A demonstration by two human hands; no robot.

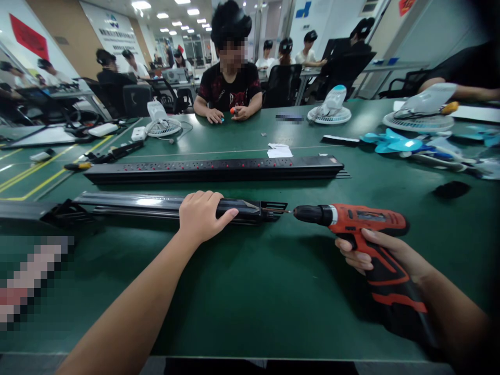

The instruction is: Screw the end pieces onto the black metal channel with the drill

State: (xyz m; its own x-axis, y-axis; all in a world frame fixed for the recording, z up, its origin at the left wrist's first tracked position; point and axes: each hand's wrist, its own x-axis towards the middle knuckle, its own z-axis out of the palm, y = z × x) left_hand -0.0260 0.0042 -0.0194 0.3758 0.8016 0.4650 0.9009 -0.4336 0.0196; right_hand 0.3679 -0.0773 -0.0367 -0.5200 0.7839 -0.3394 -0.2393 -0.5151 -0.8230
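My right hand [385, 247] is wrapped around the handle of an orange and black cordless drill [363, 217]. The drill lies level, its chuck and thin bit [289, 212] pointing left at the open end of a long black metal housing [136, 201]. Whether the bit touches anything there I cannot make out. My left hand [201, 216] presses over that housing near its right end, fingers over the far side and thumb along the near side. Just behind it, parallel, lies a long black power strip [211, 167] with a row of red-marked sockets.
Another dark metal piece [27, 209] lies at the left. White fans [163, 125] and blue fan blades [392, 142] sit further back. White paper [279, 151] lies behind the power strip. A person [228, 78] sits across the green table [253, 302], both hands on small objects.
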